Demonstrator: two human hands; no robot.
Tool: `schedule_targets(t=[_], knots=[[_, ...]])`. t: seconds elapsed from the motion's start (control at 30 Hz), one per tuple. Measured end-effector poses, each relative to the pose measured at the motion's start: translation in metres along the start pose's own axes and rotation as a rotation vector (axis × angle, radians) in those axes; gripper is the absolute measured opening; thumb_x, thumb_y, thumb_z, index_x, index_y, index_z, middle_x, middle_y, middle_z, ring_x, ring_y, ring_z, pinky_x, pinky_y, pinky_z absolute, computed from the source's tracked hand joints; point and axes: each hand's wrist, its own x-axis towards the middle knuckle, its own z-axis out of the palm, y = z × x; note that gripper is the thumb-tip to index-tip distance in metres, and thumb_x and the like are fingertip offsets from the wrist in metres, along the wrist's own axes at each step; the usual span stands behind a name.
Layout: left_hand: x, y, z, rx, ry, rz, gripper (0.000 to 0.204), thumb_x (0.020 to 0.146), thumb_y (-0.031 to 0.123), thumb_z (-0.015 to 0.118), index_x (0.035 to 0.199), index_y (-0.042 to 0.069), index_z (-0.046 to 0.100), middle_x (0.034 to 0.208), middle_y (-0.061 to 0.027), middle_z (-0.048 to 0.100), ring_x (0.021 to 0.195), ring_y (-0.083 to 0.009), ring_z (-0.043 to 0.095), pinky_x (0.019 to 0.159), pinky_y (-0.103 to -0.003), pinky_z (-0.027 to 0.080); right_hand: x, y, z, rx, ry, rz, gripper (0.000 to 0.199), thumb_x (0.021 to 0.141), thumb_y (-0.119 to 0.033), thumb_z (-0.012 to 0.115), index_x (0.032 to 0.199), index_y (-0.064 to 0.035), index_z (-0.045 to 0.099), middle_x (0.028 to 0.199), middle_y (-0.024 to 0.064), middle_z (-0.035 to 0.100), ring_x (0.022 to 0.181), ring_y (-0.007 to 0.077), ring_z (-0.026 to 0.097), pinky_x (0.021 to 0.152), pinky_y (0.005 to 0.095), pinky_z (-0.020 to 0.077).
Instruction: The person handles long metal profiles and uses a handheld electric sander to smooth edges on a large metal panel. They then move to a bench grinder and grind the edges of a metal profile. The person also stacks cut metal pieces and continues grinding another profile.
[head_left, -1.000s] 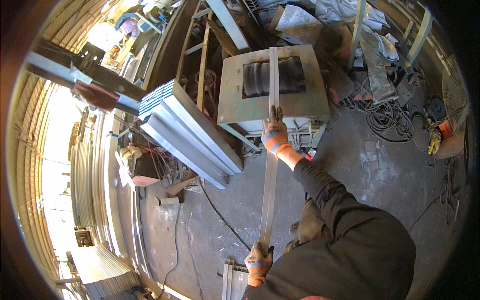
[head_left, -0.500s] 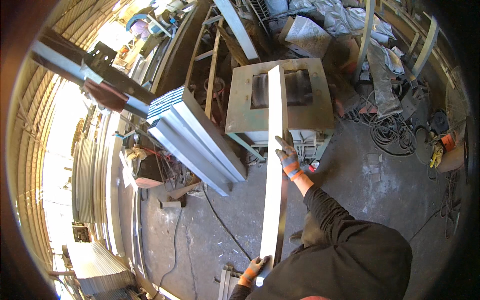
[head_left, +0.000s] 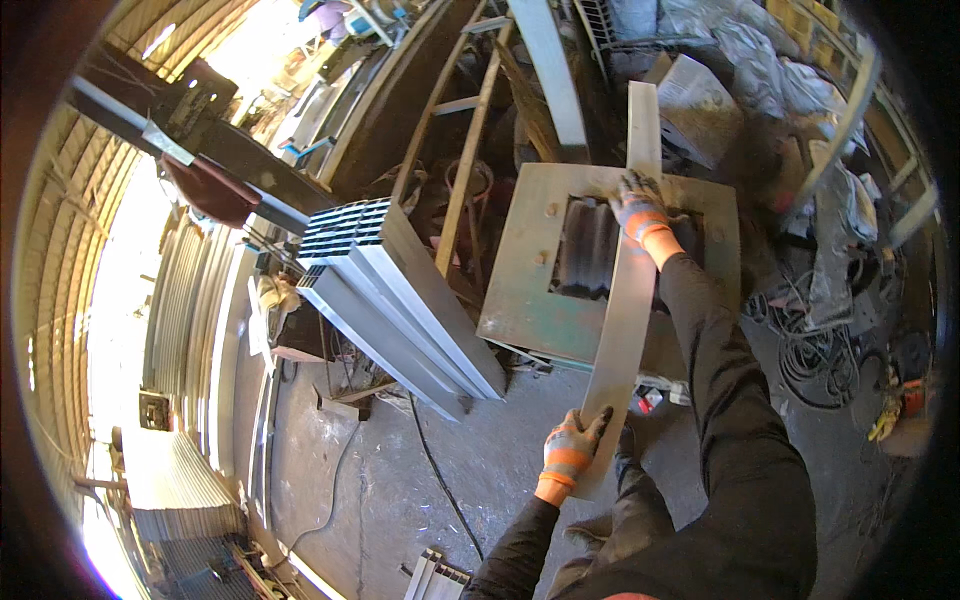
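A long silver metal profile [head_left: 622, 330] slants across a low machine [head_left: 520, 290] with a flat grey-green top. Through the top's rectangular opening shows a dark, ridged roller-like part [head_left: 588, 245], partly covered by the profile. My right hand [head_left: 642, 210], in a grey and orange glove, grips the profile over the opening, fingers across its upper face. Nearer to me, my left hand [head_left: 570, 448], gloved alike, is closed on the left edge close to the near end. The profile's underside is hidden, so I cannot tell whether it touches the roller.
Left of the machine leans a stack of silver metal profiles [head_left: 400, 300]. Shorter pieces [head_left: 435, 577] lie on the floor at the bottom. A black cable [head_left: 440, 475] crosses the concrete. Coiled hoses [head_left: 815, 355] lie at right; a steel post [head_left: 550, 75] stands behind.
The profile has moved forward and to the right, now lying across the machine's opening. Both hands have gone forward with it, and the view has shifted.
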Motion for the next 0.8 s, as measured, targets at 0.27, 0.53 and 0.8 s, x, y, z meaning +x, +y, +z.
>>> schedule_targets(t=[0.27, 0.53, 0.8], knots=[[-0.083, -0.066, -0.025, 0.032, -0.051, 0.153, 0.055, 0.111, 0.060, 0.068, 0.139, 0.013, 0.075, 0.121, -0.0271, 0.080, 0.113, -0.0488, 0.078, 0.099, -0.055, 0.061, -0.108, -0.032, -0.007, -0.179, 0.153, -0.078, 0.065, 0.116, -0.040, 0.050, 0.169, -0.0022, 0.056, 0.182, 0.0214, 0.045, 0.168, 0.0406, 0.042, 0.140, 0.0551, 0.0293], [-0.283, -0.212, -0.041, 0.043, -0.019, -0.006, 0.062, 0.108, 0.058, 0.076, 0.137, 0.004, 0.075, 0.109, -0.0271, 0.084, 0.105, -0.0476, 0.081, 0.092, -0.056, 0.063, -0.336, -0.116, -0.007, 0.103, -0.042, -0.025, 0.070, 0.111, -0.041, 0.054, 0.173, -0.0062, 0.053, 0.187, 0.0206, 0.037, 0.173, 0.0403, 0.033, 0.143, 0.0573, 0.0226], [-0.479, -0.383, -0.036, -0.019, 0.087, -0.055, 0.059, 0.099, 0.060, 0.086, 0.118, 0.005, 0.079, 0.097, -0.0240, 0.083, 0.093, -0.0458, 0.081, 0.084, -0.055, 0.062, -0.584, -0.204, -0.016, 0.136, 0.227, -0.148, 0.071, 0.107, -0.040, 0.063, 0.164, 0.0021, 0.060, 0.179, 0.0298, 0.046, 0.168, 0.0475, 0.041, 0.141, 0.0630, 0.0214]])
